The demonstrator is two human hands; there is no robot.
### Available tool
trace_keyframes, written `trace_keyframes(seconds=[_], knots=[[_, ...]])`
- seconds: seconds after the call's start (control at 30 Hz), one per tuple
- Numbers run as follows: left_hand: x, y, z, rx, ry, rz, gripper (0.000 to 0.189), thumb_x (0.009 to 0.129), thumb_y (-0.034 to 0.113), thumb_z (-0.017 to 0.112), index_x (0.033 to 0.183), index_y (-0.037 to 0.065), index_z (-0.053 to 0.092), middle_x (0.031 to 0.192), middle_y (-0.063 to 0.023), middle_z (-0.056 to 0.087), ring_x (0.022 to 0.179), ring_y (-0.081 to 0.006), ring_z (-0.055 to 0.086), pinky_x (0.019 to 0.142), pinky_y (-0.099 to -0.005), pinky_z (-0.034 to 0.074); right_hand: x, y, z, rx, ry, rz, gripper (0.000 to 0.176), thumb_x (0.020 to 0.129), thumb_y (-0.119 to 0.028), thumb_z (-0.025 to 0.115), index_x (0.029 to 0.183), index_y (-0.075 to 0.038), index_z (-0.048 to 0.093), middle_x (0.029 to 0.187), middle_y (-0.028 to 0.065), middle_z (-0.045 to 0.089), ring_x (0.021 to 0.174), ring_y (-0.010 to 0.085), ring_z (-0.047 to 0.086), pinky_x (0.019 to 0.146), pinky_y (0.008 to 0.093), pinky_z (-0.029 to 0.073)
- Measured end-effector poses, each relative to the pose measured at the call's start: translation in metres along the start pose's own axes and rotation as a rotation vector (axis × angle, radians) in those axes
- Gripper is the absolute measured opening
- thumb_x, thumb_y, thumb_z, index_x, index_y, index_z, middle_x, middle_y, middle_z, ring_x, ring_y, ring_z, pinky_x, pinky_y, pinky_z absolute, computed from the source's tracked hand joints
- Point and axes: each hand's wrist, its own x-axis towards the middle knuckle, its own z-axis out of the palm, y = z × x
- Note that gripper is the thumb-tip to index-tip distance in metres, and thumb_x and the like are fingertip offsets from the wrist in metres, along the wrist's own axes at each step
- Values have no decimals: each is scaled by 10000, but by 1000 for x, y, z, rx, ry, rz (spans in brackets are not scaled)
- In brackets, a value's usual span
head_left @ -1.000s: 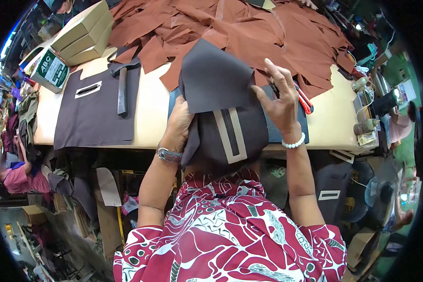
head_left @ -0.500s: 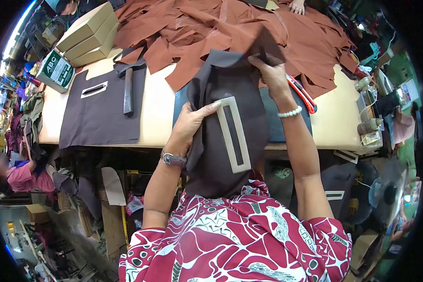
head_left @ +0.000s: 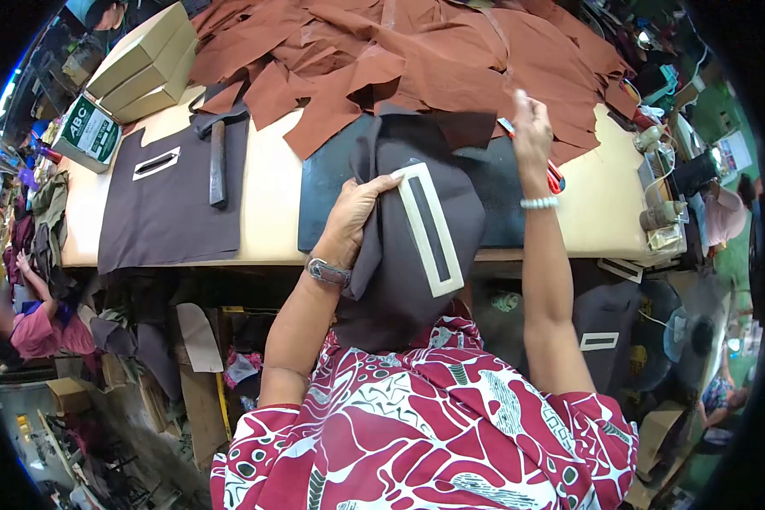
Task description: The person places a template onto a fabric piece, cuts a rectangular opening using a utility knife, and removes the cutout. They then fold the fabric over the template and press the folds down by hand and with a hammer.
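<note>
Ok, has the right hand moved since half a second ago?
Yes, rightward: the right hand was left of the red cutter in the picture, and now it hides the cutter's middle.

This is a leatherworking or sewing workshop: a heap of brown sheets (head_left: 450, 64), a hammer (head_left: 218, 166) and a cutter (head_left: 555, 177) lie on the surface (head_left: 268, 195), with boxes (head_left: 149, 64) and a can (head_left: 87, 134) at one end.

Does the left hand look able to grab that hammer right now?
Probably not as is: the left hand is gripping the dark fabric. If it let go, the way looks free, with just the mat and bare tabletop between it and the hammer.
</note>
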Motion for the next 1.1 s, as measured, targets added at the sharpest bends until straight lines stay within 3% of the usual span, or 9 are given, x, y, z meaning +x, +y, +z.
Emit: trace_keyframes(seconds=[0.03, 0.17, 0.2, 0.43, 0.6, 0.7, 0.83, 0.9, 1.1], knots=[[4, -2, 0, -16, -10, -13, 781, 720, 121, 757, 1223, -163, 232, 1055, -238, 537, 868, -246, 628, 713, -318, 555, -11, -17, -15, 138, -62, -49, 326, 916, -307, 520, 989, 6, 576, 692, 63, 565, 611, 146, 519, 568, 290, 431], [11, -7, 8, -91, -62, 31, 640, 761, 103, 716, 1201, -144, 323, 1035, -206, 570, 851, -238, 633, 701, -327, 560, -96, -100, -40, 488, -549, 448, 257, 953, -256, 475, 1040, -20, 529, 675, -23, 508, 591, 53, 453, 550, 213, 387], [6, -6, 15, -99, -61, 123, 483, 770, 79, 700, 1084, -174, 435, 1002, -231, 596, 797, -239, 657, 668, -319, 580, -110, -103, -38, 503, -576, 463, 244, 950, -239, 482, 1026, -10, 520, 672, -15, 519, 594, 56, 465, 559, 212, 395], [-5, -5, 22, -98, -32, 267, 375, 821, 57, 627, 1123, -108, 480, 1035, -160, 606, 849, -208, 634, 712, -282, 545, -145, -112, -37, 368, -666, 333, 251, 898, -180, 577, 1003, 25, 476, 586, 38, 567, 622, 56, 538, 547, 231, 427], [-18, -2, 24, 116, -90, 371, 236, 815, 38, 615, 1016, -79, 578, 957, -118, 640, 809, -160, 623, 706, -273, 520, -114, -129, -26, -132, -259, -445, 591, 731, -284, 739, 1166, 27, 489, 934, 173, 598, 751, 297, 634, 626, 356, 520], [-23, -3, 23, 196, -172, 510, 227, 801, 60, 654, 969, -82, 598, 898, -84, 649, 754, -121, 610, 665, -255, 511, -97, -123, -6, -194, -226, -499, 579, 728, -254, 707, 1195, 19, 499, 974, 184, 605, 811, 324, 637, 666, 386, 525], [-25, 14, 16, 359, -218, 475, 286, 771, 90, 711, 971, -81, 598, 905, -81, 650, 765, -107, 600, 665, -245, 509, -80, -80, 24, -161, -318, -365, 272, 766, -48, 590, 1028, 23, 595, 887, 203, 644, 797, 332, 631, 742, 369, 489], [-4, 17, 1, 442, -208, 460, 294, 781, 97, 692, 990, -80, 586, 917, -106, 650, 764, -124, 614, 667, -249, 512, -79, -69, 30, -88, -265, -295, 245, 779, -102, 606, 992, 18, 599, 906, 195, 642, 831, 337, 629, 744, 387, 490], [20, 30, -14, 153, -120, 326, 345, 791, 71, 671, 1080, -71, 546, 987, -131, 631, 803, -168, 636, 696, -269, 537, -91, -73, 15, 1, -259, 7, 491, 802, -281, 690, 1131, 43, 522, 948, 206, 638, 850, 289, 639, 772, 363, 491]])
